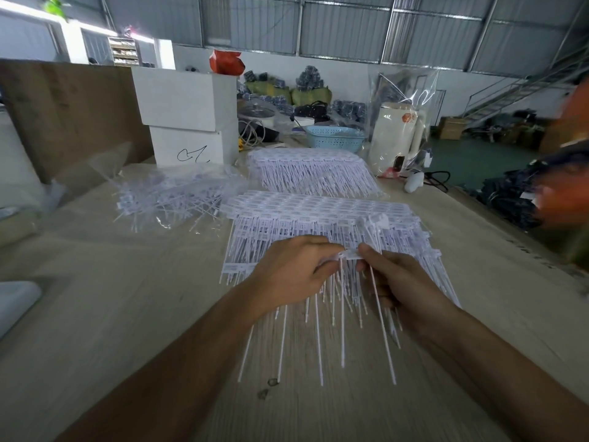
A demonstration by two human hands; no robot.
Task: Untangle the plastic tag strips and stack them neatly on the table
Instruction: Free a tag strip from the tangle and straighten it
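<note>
Both left hand point(293, 269) and right hand point(395, 282) fingers are pinching a light, springy tag strip point(349, 255) by its stiffer header band, tails dangling over the counter point(127, 314)

orange shape point(570, 148) blurred, cut off right

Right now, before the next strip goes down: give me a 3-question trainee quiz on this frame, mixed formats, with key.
1. True or false: both the left hand and right hand pinch the held tag strip.
2. Multiple choice: the tangled pile lies (A) left of the near stack, (B) right of it, (C) on top of it.
3. Fill in: behind the far stack sits a light blue ____.

Key: 1 true; 2 A; 3 basket.
</note>
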